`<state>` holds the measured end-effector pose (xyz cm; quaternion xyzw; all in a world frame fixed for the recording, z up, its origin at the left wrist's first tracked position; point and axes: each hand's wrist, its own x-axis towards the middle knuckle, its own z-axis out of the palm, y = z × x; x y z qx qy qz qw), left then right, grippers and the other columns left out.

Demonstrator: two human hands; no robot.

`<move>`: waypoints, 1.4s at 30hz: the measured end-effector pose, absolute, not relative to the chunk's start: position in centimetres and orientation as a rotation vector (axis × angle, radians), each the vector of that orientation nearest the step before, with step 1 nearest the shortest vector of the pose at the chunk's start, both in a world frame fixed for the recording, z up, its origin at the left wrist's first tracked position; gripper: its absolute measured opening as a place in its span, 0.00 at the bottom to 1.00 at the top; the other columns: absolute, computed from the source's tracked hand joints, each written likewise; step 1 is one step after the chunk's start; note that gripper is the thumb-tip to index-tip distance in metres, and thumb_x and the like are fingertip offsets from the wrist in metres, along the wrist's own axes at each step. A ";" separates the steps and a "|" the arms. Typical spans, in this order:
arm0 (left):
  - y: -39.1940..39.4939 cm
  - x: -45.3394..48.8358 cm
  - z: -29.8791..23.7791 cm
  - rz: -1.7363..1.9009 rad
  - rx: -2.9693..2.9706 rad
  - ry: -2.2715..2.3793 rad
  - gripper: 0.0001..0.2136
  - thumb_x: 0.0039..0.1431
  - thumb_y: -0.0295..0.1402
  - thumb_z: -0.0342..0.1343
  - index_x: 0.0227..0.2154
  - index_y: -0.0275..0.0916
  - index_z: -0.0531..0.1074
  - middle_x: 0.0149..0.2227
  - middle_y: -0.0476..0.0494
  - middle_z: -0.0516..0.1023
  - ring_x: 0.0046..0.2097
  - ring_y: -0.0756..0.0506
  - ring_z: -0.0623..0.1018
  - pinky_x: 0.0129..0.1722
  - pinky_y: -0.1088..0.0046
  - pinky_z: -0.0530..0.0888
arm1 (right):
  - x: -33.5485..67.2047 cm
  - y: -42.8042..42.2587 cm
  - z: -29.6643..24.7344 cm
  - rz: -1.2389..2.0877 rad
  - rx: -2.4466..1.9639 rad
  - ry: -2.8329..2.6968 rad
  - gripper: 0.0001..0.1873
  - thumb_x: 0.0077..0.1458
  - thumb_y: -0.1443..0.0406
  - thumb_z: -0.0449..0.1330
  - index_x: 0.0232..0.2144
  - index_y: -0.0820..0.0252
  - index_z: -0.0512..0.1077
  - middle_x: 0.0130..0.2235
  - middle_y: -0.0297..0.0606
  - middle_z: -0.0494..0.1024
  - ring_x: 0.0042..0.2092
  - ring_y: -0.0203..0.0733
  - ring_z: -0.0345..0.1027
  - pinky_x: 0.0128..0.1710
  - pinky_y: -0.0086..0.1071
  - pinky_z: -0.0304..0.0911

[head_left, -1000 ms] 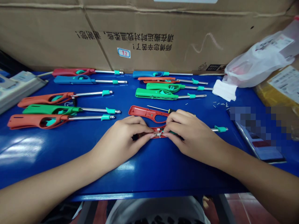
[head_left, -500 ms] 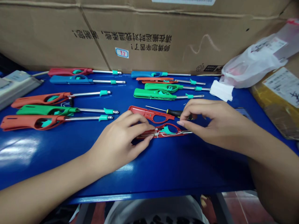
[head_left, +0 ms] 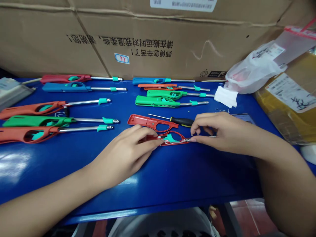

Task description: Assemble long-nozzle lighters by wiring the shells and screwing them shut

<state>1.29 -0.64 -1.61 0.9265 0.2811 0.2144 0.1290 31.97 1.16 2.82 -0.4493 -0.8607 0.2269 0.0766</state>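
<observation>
An opened red gas lighter lies on the blue table, its teal trigger and white wire showing inside. My left hand covers its rear end, thumb and fingers closed on it beside the trigger. At the front end, the thumb and fingers of my right hand pinch around the metal tube, most of which they hide. Just behind lies the loose red shell half, inner side up. A black-handled screwdriver rests behind that, its tip pointing left.
Several assembled lighters lie in rows at left, such as a green lighter, and at back right, such as another green lighter. A cardboard box stands behind. White paper, a plastic bag and a taped parcel are at right.
My right hand has come down from above the lighter's front end to its metal tube. My left fingers have shifted slightly on the rear end. The whole view has moved a little.
</observation>
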 end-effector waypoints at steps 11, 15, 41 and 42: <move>-0.3 1.1 -1.6 0.725 2.636 0.878 0.11 0.68 0.28 0.59 0.52 0.39 0.78 0.48 0.41 0.81 0.49 0.43 0.79 0.51 0.63 0.76 | 30.9 1.1 2.3 0.776 -1.269 -2.644 0.06 0.64 0.65 0.62 0.34 0.56 0.78 0.36 0.34 0.79 0.36 0.39 0.71 0.35 0.32 0.59; 0.1 1.1 -1.5 0.738 2.591 0.850 0.10 0.68 0.28 0.59 0.50 0.37 0.78 0.47 0.41 0.83 0.48 0.44 0.80 0.49 0.65 0.77 | 30.5 1.2 2.0 0.724 -1.267 -2.629 0.07 0.64 0.64 0.63 0.32 0.57 0.77 0.34 0.34 0.78 0.34 0.38 0.70 0.33 0.31 0.57; 2.2 -1.5 -0.6 0.628 2.602 0.651 0.12 0.67 0.31 0.60 0.51 0.41 0.80 0.46 0.39 0.85 0.49 0.42 0.82 0.50 0.63 0.81 | 30.3 2.2 4.2 0.878 -1.462 -2.628 0.11 0.59 0.60 0.64 0.26 0.57 0.78 0.23 0.31 0.73 0.23 0.34 0.62 0.23 0.28 0.55; 2.1 -1.5 -0.7 0.660 2.612 0.637 0.12 0.67 0.31 0.60 0.51 0.41 0.81 0.46 0.39 0.85 0.49 0.42 0.82 0.49 0.63 0.81 | 30.4 2.2 4.3 0.899 -1.479 -2.625 0.12 0.58 0.59 0.64 0.24 0.57 0.76 0.21 0.29 0.71 0.22 0.33 0.60 0.22 0.28 0.54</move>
